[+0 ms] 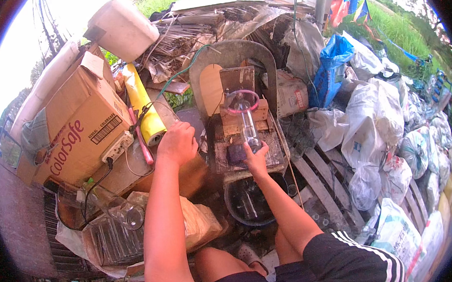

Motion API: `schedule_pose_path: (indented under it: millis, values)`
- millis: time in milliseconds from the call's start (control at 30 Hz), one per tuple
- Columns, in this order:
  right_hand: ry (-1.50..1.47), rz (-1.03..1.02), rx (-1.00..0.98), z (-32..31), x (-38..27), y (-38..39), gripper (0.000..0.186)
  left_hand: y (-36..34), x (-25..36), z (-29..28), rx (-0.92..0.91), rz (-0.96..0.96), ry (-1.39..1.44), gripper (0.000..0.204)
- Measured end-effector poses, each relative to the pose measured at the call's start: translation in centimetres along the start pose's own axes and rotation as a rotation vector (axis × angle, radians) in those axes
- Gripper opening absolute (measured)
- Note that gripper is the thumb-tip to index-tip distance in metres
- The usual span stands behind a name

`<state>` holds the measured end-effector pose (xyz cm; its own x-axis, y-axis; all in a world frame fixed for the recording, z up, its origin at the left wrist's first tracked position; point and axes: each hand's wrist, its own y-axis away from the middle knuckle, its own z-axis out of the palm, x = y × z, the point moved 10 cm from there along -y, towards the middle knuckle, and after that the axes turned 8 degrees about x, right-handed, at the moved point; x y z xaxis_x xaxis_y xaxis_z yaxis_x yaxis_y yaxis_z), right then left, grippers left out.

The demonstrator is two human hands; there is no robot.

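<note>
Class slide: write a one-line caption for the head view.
Right hand holds a clear vessel; left hand is near a yellow roll.

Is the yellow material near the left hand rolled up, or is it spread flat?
Rolled up: the yellow material forms a long tube, and its curled end shows near the left hand.

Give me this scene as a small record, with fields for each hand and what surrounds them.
Right hand: grip closed around the near end of a clear glass piece
Glass piece: tubular, with a pink ring at its wide far end
Left hand: curled, beside a yellow roll; whether it holds anything is unclear
Behind the glass: wooden block, grey chair back
Nearer the person: dark basin
Left side: cardboard box
Right side: blue sack, pale plastic bags
</note>
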<state>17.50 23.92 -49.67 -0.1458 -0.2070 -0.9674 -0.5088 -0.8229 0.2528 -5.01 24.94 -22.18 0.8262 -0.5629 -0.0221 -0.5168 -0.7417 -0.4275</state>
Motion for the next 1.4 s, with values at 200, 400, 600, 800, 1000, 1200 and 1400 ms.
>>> schedule_pose_path:
  millis: [200, 400, 600, 800, 1000, 1200, 1400]
  values:
    - [-0.414, 0.339, -0.129, 1.0, 1.4, 0.4, 0.087, 0.0, -0.1, 0.0, 0.001, -0.011, 0.004, 0.011]
    - [-0.223, 0.221, -0.064, 0.2, -0.3, 1.1, 0.082, 0.0, 0.1, -0.3, 0.018, -0.001, -0.002, 0.012]
    - [-0.352, 0.275, -0.053, 0.8, 0.4, 1.0, 0.076, 0.0, 0.0, -0.1, -0.013, -0.005, -0.014, 0.012]
    - [-0.346, 0.443, -0.152, 0.9, 1.3, 1.3, 0.076, 0.0, 0.0, 0.0, -0.018, 0.003, -0.01, 0.012]
    - [-0.156, 0.069, 0.071, -0.4, -0.5, 1.3, 0.082, 0.3, -0.1, 0.2, -0.011, -0.005, 0.004, 0.011]
    - [-0.661, 0.51, -0.271, 1.8, 2.6, 1.1, 0.081, 0.0, -0.1, 0.1, -0.025, 0.002, -0.007, 0.01]
    - [-0.395, 0.298, -0.059, -0.2, 1.2, 1.0, 0.083, 0.0, -0.1, 0.2, -0.006, 0.013, -0.017, 0.01]
